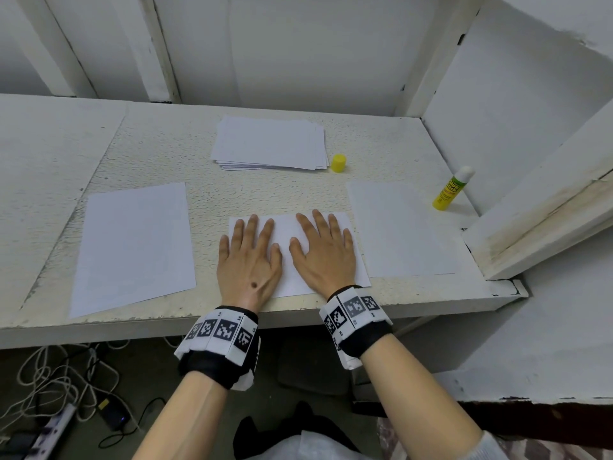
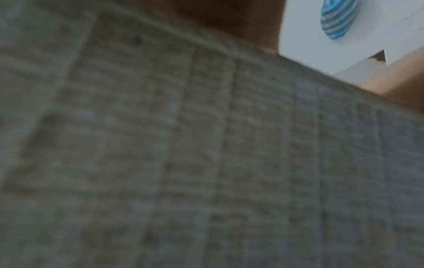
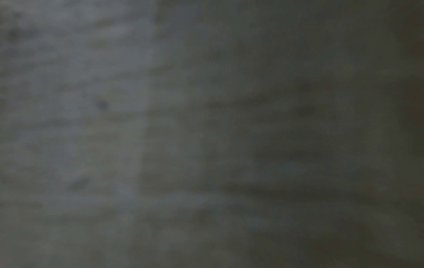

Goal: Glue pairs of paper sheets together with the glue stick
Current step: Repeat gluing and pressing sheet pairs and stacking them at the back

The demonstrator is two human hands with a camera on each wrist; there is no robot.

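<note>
At the left of the rough, cream-painted wooden table (image 1: 149, 151) lay a single white rectangular paper sheet (image 1: 132, 247), flat and apart from the rest. Just right of it, near the front edge, the left hand (image 1: 248, 260) lay palm down with straight, spread fingers on a white sheet in the middle (image 1: 288, 227), gripping nothing. The right hand (image 1: 326, 254) pressed flat on that same sheet beside it, fingers likewise straight. Behind the hands sat a loose stack of white paper (image 1: 270, 144), with a small yellow plastic cap (image 1: 338, 163) upright just beside its right corner. Further right lay another white sheet (image 1: 401, 230), and past it stood the uncapped yellow glue stick (image 1: 451, 189). Both wrist views were dark and blurred
</note>
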